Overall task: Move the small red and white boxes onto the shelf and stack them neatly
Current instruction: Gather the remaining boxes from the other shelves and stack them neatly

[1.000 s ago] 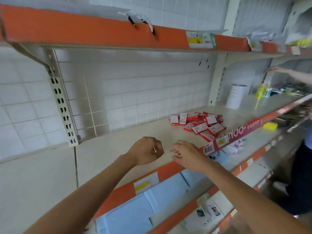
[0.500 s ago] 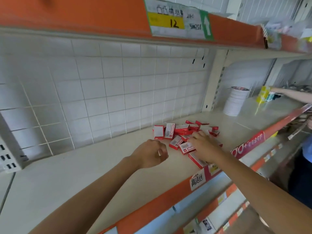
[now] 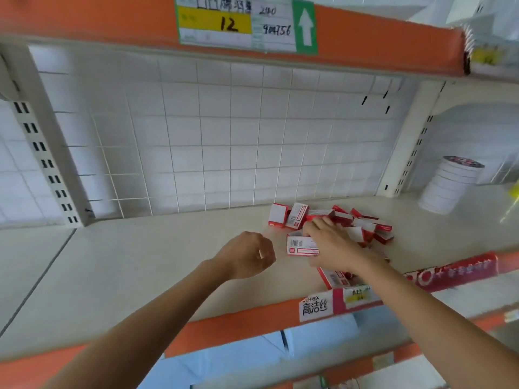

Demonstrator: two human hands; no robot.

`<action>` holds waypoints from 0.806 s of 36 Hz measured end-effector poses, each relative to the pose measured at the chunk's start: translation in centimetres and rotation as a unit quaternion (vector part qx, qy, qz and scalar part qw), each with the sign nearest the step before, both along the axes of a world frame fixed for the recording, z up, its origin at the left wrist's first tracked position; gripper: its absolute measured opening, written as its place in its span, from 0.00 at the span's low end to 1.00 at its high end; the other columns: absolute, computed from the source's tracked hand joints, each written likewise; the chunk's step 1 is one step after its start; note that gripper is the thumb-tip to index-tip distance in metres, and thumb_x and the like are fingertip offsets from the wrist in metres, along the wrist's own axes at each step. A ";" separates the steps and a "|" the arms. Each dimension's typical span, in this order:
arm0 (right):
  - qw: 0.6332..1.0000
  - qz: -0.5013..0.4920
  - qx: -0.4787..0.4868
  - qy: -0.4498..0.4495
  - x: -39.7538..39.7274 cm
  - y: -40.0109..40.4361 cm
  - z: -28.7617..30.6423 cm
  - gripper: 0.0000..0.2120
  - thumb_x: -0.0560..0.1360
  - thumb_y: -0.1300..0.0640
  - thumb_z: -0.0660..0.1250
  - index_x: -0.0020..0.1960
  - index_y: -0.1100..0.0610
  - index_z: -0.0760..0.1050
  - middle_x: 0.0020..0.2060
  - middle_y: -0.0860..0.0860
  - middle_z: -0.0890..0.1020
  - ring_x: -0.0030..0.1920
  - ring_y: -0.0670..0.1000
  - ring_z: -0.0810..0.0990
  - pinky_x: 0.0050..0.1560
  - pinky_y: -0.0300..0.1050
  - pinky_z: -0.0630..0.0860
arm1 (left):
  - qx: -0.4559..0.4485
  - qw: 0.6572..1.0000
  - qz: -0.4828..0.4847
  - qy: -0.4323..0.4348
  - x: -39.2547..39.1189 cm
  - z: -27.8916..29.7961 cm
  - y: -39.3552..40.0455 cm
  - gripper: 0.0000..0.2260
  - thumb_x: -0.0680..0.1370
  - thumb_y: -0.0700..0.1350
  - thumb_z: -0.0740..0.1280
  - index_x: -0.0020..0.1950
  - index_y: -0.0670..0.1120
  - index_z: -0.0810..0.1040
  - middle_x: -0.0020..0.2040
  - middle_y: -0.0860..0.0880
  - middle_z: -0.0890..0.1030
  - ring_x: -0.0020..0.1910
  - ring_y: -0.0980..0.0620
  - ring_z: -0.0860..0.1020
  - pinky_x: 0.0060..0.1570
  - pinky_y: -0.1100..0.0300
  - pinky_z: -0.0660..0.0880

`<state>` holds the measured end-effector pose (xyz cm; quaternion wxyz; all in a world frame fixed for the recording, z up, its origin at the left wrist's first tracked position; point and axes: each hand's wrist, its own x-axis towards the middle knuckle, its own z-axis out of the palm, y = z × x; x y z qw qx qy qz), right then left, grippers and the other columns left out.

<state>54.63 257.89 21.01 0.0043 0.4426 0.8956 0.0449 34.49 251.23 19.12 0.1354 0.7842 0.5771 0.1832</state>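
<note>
Gripping one box [image 3: 302,244] beside the pile [image 3: 359,223], right hand [image 3: 334,245]; left hand [image 3: 247,255] fisted nearby.

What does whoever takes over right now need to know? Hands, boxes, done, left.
Right hand: grips one red and white box at the near edge of the pile.
Left hand: fist curled above the shelf, nothing seen in its grip.
Boxes: loose pile on the shelf; two boxes stand upright at its back left.
Done: boxes are on the shelf.
Left: stack them neatly; no tidy stack yet.
</note>
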 end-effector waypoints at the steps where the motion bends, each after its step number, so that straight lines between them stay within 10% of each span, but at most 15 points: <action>1: 0.999 0.020 -0.006 0.032 -0.5 -0.1 -0.4 0.23 0.70 0.51 0.69 0.61 0.54 0.65 0.60 0.50 0.69 0.61 0.51 0.66 0.59 0.47 0.66 | -0.002 1.000 0.016 -0.001 -0.3 -0.4 -0.7 0.06 0.75 0.43 0.65 0.44 0.46 0.82 0.45 0.49 0.82 0.42 0.50 0.80 0.47 0.56 0.77; 29: 0.902 0.394 -0.048 0.170 -34.0 -23.1 -1.6 0.17 0.68 0.50 0.69 0.53 0.55 0.68 0.51 0.51 0.74 0.54 0.53 0.71 0.53 0.49 0.70 | 0.055 0.915 0.398 0.018 -23.9 -0.1 -36.1 0.04 0.73 0.41 0.67 0.42 0.46 0.82 0.43 0.47 0.81 0.40 0.48 0.79 0.42 0.56 0.76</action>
